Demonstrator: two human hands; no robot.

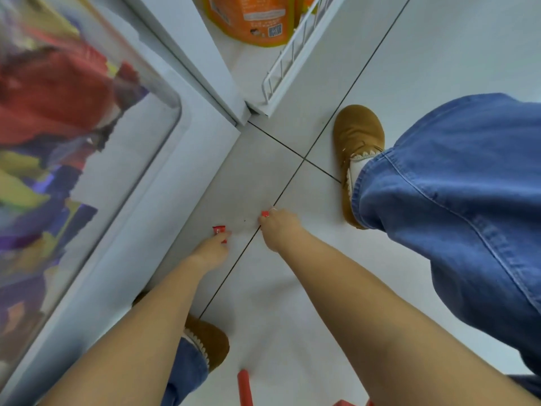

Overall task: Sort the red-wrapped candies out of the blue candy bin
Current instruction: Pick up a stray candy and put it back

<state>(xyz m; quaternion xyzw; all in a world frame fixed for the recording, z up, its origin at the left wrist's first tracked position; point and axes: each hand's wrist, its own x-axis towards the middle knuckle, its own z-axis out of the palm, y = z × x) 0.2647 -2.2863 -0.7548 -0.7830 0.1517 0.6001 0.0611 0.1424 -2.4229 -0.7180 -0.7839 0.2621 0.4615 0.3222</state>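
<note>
At the far left a clear-fronted bin (73, 136) set in a white cabinet (164, 200) holds a blurred heap of red, yellow, blue and purple wrappers. Down at the floor (292, 288), close to the cabinet's foot, the left hand (212, 249) pinches a red-wrapped candy (219, 230) at its fingertips; the candy's long axis runs roughly left to right, its crimped ends pointing sideways. Just to its right, across a dark grout line (234, 262), the right hand (278, 228) is curled round a second red candy (265, 213), of which only a small tip shows, so its direction cannot be told. The floor is pale grey tile. Brown slippers (358, 153) and blue jeans (453, 200) stand at the right, a white wire shelf (289, 57) with an orange packet (254, 19) beyond.
</note>
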